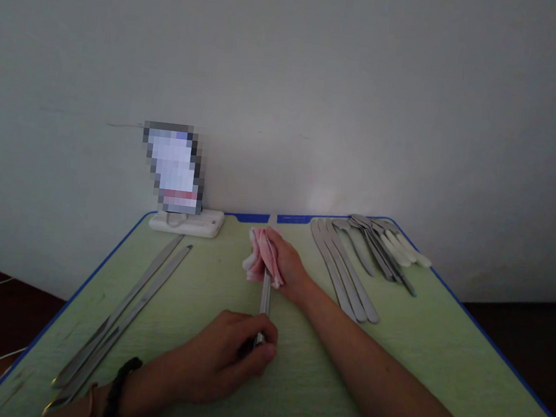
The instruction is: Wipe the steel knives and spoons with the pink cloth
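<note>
Near the middle of the table, my left hand (236,351) is closed around the handle end of a table knife (266,295), which points away from me. Farther up the knife, my right hand (284,263) grips a pink and white cloth (263,257) folded around the blade. The knife's tip shows just beyond the cloth, close to the table's far edge. Two more knives (140,296) lie side by side on the left, partly behind my left wrist. To the right of my right hand several knives (339,262) lie roughly parallel.
The green table (318,380) has a blue edge and stands against a grey wall (291,89). A blurred phone (175,167) leans on a white stand (210,224) at the back left. Several spoons (372,236) and white-handled cutlery (406,250) are piled at the back right.
</note>
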`<act>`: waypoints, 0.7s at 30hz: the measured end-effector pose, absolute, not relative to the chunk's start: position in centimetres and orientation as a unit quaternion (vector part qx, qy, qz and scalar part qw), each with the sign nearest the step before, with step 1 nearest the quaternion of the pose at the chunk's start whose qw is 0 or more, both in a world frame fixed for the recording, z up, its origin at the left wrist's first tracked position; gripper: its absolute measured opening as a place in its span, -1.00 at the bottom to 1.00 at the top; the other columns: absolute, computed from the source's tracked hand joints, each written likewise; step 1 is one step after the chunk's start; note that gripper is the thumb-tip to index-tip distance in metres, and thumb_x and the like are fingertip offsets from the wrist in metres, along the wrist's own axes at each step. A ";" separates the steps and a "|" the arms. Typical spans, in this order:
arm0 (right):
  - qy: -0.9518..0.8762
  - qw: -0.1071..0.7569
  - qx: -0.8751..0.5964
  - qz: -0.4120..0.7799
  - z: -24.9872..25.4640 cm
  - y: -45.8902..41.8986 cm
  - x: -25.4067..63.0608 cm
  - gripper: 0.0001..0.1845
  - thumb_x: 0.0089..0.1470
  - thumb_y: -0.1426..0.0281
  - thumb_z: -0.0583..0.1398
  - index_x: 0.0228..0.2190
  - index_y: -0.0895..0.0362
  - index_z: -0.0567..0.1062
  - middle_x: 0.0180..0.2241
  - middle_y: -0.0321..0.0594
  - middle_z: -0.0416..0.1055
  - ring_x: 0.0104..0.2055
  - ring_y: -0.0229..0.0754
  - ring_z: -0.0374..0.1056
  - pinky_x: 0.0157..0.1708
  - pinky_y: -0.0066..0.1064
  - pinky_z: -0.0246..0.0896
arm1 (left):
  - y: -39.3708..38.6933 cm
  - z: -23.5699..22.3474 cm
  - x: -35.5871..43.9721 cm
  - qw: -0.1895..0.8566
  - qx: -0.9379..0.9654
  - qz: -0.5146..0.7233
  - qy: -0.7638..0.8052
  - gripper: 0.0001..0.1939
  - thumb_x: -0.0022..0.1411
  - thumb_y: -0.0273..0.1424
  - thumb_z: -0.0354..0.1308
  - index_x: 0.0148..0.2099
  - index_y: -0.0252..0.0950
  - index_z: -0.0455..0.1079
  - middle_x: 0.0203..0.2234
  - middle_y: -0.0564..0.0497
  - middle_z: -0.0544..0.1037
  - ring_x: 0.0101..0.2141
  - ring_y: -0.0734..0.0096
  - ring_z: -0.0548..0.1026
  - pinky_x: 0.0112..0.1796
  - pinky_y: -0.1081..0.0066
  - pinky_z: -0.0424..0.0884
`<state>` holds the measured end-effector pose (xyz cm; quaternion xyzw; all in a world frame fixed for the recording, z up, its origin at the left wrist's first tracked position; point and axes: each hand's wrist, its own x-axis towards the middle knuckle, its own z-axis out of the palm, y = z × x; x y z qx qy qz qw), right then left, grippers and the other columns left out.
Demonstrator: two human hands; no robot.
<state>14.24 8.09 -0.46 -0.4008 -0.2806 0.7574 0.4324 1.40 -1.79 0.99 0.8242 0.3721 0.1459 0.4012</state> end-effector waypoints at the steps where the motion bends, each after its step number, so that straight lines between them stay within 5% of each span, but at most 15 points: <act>1: -0.277 0.430 -0.399 0.761 -0.4 8.1 14.3 -0.63 0.15 0.17 0.07 -0.51 0.17 0.41 -0.71 -0.33 0.34 -0.71 -0.31 0.24 -0.65 -0.44 0.33 | -1.8 1.1 1.3 0.409 0.821 0.146 0.370 -0.79 0.34 -0.30 -0.07 -0.25 -0.25 0.34 -0.51 0.07 0.45 -0.50 0.47 0.37 -0.42 0.53 0.27; 8: -0.281 0.419 -0.412 0.759 -0.1 8.1 14.3 -0.62 0.17 0.18 0.04 -0.51 0.18 0.41 -0.72 -0.33 0.32 -0.72 -0.31 0.22 -0.66 -0.44 0.32 | -1.9 1.3 1.0 0.396 0.841 0.150 0.338 -0.87 0.21 -0.42 0.03 -0.23 -0.26 0.38 -0.45 0.06 0.44 -0.50 0.47 0.34 -0.34 0.47 0.29; 14: -0.275 0.434 -0.390 0.765 -0.5 8.3 14.3 -0.67 0.14 0.18 0.10 -0.49 0.16 0.41 -0.70 -0.35 0.34 -0.71 -0.31 0.23 -0.64 -0.44 0.33 | -1.9 1.3 0.9 0.398 0.851 0.166 0.300 -0.73 0.09 -0.50 0.09 -0.12 -0.23 0.38 -0.33 -0.01 0.43 -0.28 0.30 0.38 -0.21 0.39 0.32; 21: -0.272 0.432 -0.392 0.765 -0.5 8.3 14.2 -0.65 0.15 0.18 0.08 -0.51 0.17 0.41 -0.69 -0.33 0.34 -0.71 -0.31 0.23 -0.67 -0.45 0.30 | -1.6 1.5 0.7 0.423 0.846 0.146 0.289 -0.78 0.25 -0.43 -0.01 -0.08 -0.25 0.38 -0.27 -0.04 0.43 -0.19 0.28 0.37 -0.11 0.35 0.28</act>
